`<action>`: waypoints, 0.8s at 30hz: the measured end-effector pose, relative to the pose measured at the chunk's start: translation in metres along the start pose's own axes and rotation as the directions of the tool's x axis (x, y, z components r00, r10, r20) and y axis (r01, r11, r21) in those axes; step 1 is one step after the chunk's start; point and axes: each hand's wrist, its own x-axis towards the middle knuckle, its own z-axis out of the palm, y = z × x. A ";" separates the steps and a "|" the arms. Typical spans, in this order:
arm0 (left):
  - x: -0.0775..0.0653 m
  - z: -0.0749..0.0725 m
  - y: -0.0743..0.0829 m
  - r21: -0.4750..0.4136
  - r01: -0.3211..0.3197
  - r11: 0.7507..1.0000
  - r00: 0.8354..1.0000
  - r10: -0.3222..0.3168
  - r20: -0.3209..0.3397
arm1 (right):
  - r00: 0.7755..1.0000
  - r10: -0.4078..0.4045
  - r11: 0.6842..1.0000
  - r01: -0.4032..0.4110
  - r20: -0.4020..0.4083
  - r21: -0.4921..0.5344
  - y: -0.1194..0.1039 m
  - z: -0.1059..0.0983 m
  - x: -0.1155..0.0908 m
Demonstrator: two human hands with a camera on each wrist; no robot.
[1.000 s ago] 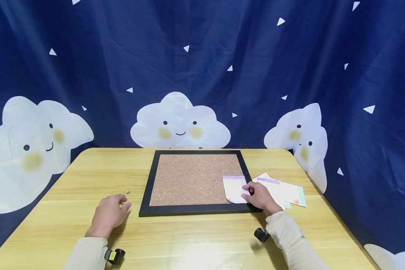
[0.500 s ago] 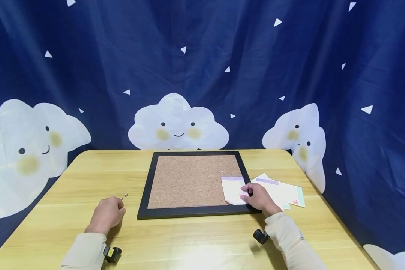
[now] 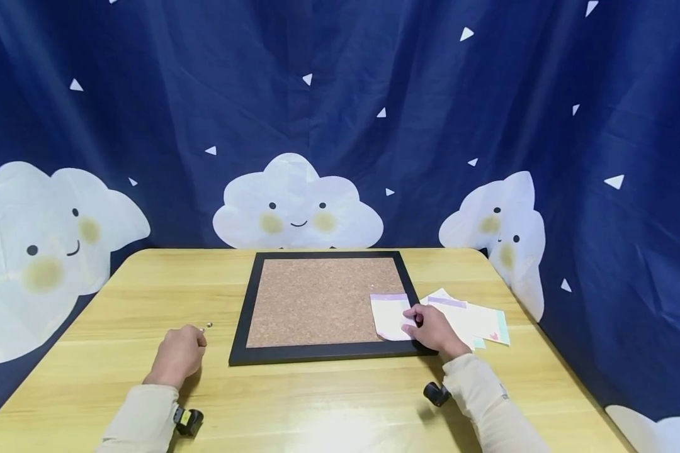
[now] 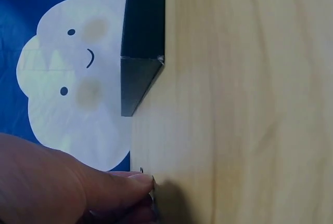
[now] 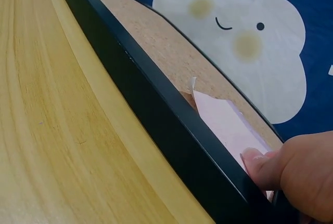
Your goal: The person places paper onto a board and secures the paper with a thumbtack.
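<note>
My left hand [image 3: 175, 357] is low over the left of the table, fingers curled and thumb against the forefinger. At the fingertips is a small shiny metal pin [image 3: 202, 329], with another tiny metal piece [image 3: 209, 324] just beyond. In the left wrist view the thumb [image 4: 112, 187] covers most of what is pinched. My right hand [image 3: 435, 328] holds a white note sheet [image 3: 390, 318] by its right side, thumb and forefinger on it. The sheet has a purple top strip and lies on the lower right of the black-framed cork board [image 3: 317, 302]. Its lower left corner curls up in the right wrist view.
Several loose paper sheets [image 3: 481, 321], some with purple or teal edges, overlap on the table right of the board. A tiny pale dot [image 3: 372, 286] shows on the cork above the note. A blue curtain [image 3: 340, 126] with cloud prints hangs behind the wooden table [image 3: 294, 402].
The left thumb and fingers, spread apart a second ago, have come together at the small metal pin. My right hand stays on the note sheet. The view has shifted slightly.
</note>
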 end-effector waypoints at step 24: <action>-0.001 0.003 0.015 -0.129 -0.027 0.991 1.000 0.028 0.001 | 1.000 -0.013 1.000 0.014 0.020 -0.011 -0.001 -0.001 0.000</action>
